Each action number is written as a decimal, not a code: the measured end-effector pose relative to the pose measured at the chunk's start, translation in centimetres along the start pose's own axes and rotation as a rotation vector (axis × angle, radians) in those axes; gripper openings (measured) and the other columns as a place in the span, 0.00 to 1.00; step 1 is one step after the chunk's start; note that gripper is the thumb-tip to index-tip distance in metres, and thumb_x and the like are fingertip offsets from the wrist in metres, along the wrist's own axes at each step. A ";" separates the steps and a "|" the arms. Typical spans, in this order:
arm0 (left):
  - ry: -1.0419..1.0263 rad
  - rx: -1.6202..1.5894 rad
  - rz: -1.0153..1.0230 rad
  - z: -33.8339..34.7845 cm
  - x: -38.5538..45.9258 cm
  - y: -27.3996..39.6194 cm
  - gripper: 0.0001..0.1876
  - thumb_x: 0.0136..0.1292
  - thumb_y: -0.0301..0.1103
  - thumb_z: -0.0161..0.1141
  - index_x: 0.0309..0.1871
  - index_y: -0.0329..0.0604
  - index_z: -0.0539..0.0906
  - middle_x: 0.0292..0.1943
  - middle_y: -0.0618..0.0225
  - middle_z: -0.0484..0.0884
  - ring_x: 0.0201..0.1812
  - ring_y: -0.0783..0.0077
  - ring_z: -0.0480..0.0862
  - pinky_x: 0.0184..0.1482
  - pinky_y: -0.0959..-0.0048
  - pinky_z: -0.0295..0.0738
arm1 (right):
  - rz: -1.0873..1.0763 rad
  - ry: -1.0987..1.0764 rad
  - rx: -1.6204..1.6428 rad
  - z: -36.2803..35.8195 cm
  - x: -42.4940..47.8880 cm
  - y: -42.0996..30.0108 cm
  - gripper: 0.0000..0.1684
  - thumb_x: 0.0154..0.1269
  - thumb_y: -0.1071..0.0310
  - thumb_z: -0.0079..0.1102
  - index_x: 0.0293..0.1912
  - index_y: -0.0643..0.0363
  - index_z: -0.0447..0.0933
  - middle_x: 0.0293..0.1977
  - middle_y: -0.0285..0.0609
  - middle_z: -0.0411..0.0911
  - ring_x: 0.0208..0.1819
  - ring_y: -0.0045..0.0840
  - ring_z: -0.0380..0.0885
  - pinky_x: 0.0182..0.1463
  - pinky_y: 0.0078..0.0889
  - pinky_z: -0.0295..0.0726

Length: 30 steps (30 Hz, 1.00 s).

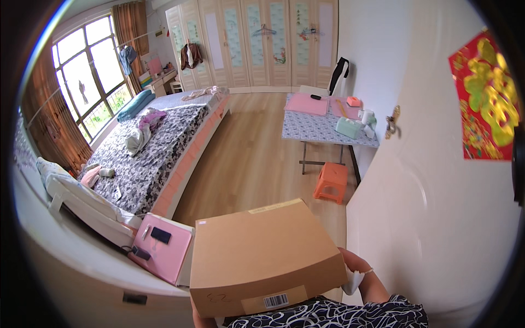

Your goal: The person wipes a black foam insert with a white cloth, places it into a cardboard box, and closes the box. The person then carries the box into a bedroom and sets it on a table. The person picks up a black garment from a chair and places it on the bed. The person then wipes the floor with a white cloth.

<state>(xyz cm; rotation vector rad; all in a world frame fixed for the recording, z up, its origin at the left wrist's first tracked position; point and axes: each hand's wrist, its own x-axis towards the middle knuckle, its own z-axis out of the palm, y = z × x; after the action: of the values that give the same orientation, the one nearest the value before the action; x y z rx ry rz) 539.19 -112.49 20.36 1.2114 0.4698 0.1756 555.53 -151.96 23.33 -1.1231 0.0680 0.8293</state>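
A large closed cardboard box is held in front of my body, tilted a little, with tape along its far edge and a printed label on its near side. My right forearm reaches up along the box's right side; the hand itself is hidden behind the box. White material hangs at that wrist. At the box's lower left only a bit of my left arm shows, and the left hand is out of sight behind the cardboard.
An open door stands close on the right. To the left are a pink-topped bedside cabinet with a phone and the bed. Ahead, an orange plastic stool stands by a folding table. Wardrobes line the far wall.
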 end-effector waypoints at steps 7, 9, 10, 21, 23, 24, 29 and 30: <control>0.098 -0.045 -0.008 2.8 16.8 4.5 0.26 0.57 0.37 0.52 0.58 0.41 0.61 0.54 0.61 0.66 0.56 0.68 0.64 0.55 0.69 0.61 | -0.152 -0.069 -0.386 -0.5 19.3 -12.7 0.27 0.66 0.55 0.42 0.57 0.64 0.63 0.55 0.43 0.66 0.57 0.23 0.63 0.60 0.23 0.60; 0.104 -0.049 -0.021 3.9 22.8 5.1 0.26 0.57 0.37 0.52 0.58 0.41 0.61 0.54 0.61 0.66 0.56 0.68 0.64 0.56 0.69 0.61 | -0.193 -0.105 -0.410 -1.6 24.7 -15.5 0.27 0.66 0.55 0.42 0.57 0.64 0.63 0.55 0.43 0.66 0.57 0.23 0.63 0.60 0.23 0.60; 0.104 -0.051 -0.023 4.6 26.0 5.5 0.26 0.57 0.37 0.53 0.59 0.41 0.61 0.54 0.61 0.66 0.56 0.68 0.64 0.56 0.69 0.61 | -0.221 -0.136 -0.413 -2.3 27.4 -17.0 0.27 0.66 0.55 0.42 0.58 0.64 0.63 0.55 0.42 0.66 0.57 0.23 0.63 0.60 0.23 0.60; -0.037 0.000 -0.031 14.9 60.1 13.4 0.29 0.56 0.36 0.54 0.60 0.42 0.59 0.56 0.61 0.64 0.58 0.67 0.62 0.57 0.68 0.60 | -0.205 0.110 -0.113 -10.9 46.4 -35.1 0.26 0.65 0.61 0.45 0.59 0.63 0.62 0.58 0.39 0.63 0.58 0.19 0.61 0.60 0.22 0.60; -0.093 0.021 -0.029 18.1 66.5 14.6 0.29 0.55 0.36 0.54 0.61 0.42 0.59 0.57 0.60 0.64 0.58 0.67 0.62 0.57 0.68 0.60 | -0.150 0.204 -0.037 -12.7 49.9 -38.2 0.25 0.66 0.61 0.45 0.59 0.63 0.62 0.58 0.39 0.63 0.58 0.18 0.61 0.59 0.22 0.60; -0.123 0.028 -0.026 19.8 69.8 14.9 0.30 0.55 0.36 0.54 0.61 0.42 0.59 0.57 0.60 0.64 0.58 0.67 0.62 0.57 0.68 0.60 | -0.155 0.235 -0.042 -14.9 52.3 -38.8 0.25 0.66 0.61 0.45 0.59 0.63 0.62 0.58 0.39 0.63 0.58 0.18 0.61 0.59 0.22 0.60; -0.230 0.045 -0.037 29.2 86.3 15.7 0.31 0.55 0.36 0.55 0.62 0.42 0.58 0.58 0.60 0.63 0.59 0.67 0.61 0.58 0.68 0.59 | -0.172 0.397 -0.088 -27.4 63.9 -42.4 0.25 0.66 0.60 0.44 0.59 0.63 0.62 0.58 0.39 0.63 0.58 0.18 0.61 0.59 0.22 0.61; -0.204 0.063 -0.044 29.6 88.3 16.3 0.31 0.55 0.36 0.55 0.62 0.42 0.58 0.58 0.60 0.63 0.59 0.67 0.61 0.58 0.68 0.59 | -0.204 0.307 -0.055 -26.5 65.8 -45.6 0.26 0.66 0.60 0.44 0.59 0.63 0.61 0.58 0.39 0.63 0.57 0.18 0.62 0.59 0.22 0.61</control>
<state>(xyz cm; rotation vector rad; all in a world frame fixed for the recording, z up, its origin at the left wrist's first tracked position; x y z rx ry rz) 632.79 -99.00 21.03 1.2646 0.3254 -0.0014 639.34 -145.18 16.88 -1.2796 0.1835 0.4754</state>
